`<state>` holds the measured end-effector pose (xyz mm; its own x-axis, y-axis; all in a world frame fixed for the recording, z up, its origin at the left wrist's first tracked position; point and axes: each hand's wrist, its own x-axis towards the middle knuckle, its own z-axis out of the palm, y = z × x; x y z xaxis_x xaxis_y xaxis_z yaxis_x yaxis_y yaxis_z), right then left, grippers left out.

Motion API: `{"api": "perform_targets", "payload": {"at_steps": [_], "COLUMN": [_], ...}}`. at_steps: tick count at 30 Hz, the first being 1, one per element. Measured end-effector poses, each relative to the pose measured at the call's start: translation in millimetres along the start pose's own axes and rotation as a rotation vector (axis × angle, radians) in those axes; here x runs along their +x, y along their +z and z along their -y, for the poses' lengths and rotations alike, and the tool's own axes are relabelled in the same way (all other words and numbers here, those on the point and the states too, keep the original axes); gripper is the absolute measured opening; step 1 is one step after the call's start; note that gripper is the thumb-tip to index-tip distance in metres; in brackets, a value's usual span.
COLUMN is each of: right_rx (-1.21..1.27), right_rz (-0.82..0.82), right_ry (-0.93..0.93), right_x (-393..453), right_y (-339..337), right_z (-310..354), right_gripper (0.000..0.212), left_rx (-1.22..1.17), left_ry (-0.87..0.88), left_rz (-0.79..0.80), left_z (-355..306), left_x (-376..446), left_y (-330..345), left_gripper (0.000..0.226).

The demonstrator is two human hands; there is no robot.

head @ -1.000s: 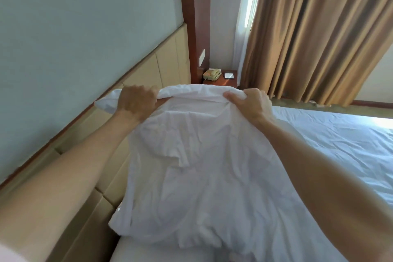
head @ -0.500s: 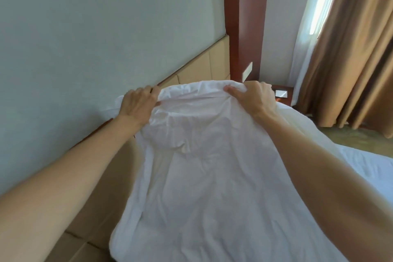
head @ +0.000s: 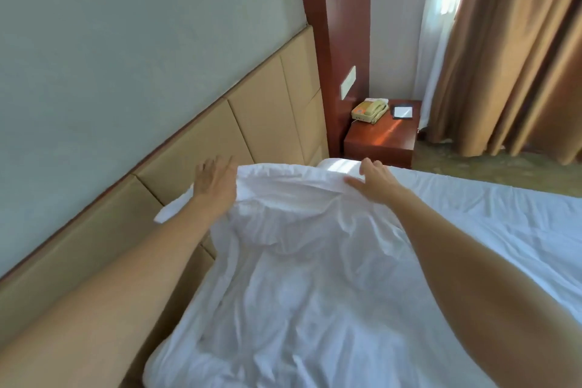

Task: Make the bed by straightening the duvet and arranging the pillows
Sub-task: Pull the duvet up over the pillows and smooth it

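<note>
Both hands spread-fingered: left hand [head: 214,181] beside the pillow's [head: 283,261] far edge, right hand [head: 374,179] resting on it. Pillow lies creased against the headboard [head: 252,123]. Smoothing remains; duvet [head: 488,217] right of them looks mostly flat.

Two hands [head: 214,186], one pillow [head: 283,261], one telephone [head: 370,110].

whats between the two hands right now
In the head view, the rumpled top edge of the white pillow spans the gap between the left hand and the right hand; nothing else lies there.
</note>
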<state>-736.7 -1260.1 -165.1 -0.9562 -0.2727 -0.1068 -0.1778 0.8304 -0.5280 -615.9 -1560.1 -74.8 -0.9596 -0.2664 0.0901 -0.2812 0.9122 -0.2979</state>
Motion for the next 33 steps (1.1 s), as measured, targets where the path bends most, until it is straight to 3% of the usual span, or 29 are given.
{"api": "perform_targets", "payload": {"at_steps": [3,7,10,19,24,29,33], "right_rx": [-0.078,-0.158,-0.110,-0.051,-0.046,-0.018,-0.055], "right_rz": [0.106,0.309,0.406,0.419,0.278,0.265,0.159], "right_ry": [0.012,0.096,0.161,0.221,0.253,0.404,0.519], "right_x": [-17,-60,-97,-246,-340,-453,-548], "right_y": [17,43,68,78,62,50,39], "right_z": [-24,-29,-28,36,57,41,17], "right_gripper": [0.046,0.038,0.032,0.020,0.022,0.021,0.023], "left_rx": [-0.135,-0.243,-0.322,-0.487,-0.532,-0.501,-0.475], "left_ry": [0.000,0.023,0.051,0.209,0.317,0.490,0.647], "left_rz": [0.219,0.569,0.702,0.671,0.616,0.646,0.674], "left_z": [14,42,57,97,107,79,42], "left_x": [-25,-75,-109,-217,-271,-328,-376], "left_y": [39,90,118,96,70,55,54], "left_gripper": [0.045,0.014,0.021,0.016,0.017,0.021,0.021]}}
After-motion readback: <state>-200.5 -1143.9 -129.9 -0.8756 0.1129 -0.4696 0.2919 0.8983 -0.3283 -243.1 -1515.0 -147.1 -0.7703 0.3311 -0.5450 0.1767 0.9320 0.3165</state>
